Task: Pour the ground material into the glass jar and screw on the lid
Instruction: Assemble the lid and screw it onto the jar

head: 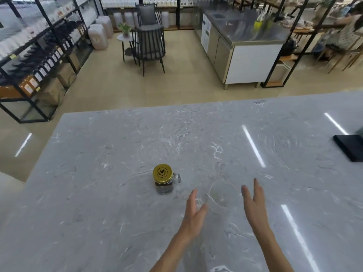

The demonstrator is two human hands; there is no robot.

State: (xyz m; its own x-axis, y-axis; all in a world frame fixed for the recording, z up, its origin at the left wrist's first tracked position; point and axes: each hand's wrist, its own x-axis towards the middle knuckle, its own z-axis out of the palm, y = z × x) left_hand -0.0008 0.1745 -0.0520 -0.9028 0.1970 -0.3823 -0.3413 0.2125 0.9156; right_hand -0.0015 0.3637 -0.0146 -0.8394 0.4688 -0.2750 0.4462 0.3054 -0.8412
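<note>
Head view, nearest first: both forearms reach forward over the grey marble counter (121, 222). The left hand (193, 210) and right hand (254, 205) are open, fingers spread, holding nothing. Between them, just ahead of the palms, stands a clear empty cup (221, 195), hard to make out against the stone; it seems to touch neither hand. Further on and to the left stands the glass jar (164, 182), upright, with its handle turned to the right. Its gold lid (162, 173) sits on top, and a dark layer shows inside near the neck. The left hand is clearly nearer the jar. Judging by this, the pouring and capping look finished. At the far right edge lies a black tray (350, 147).
</note>
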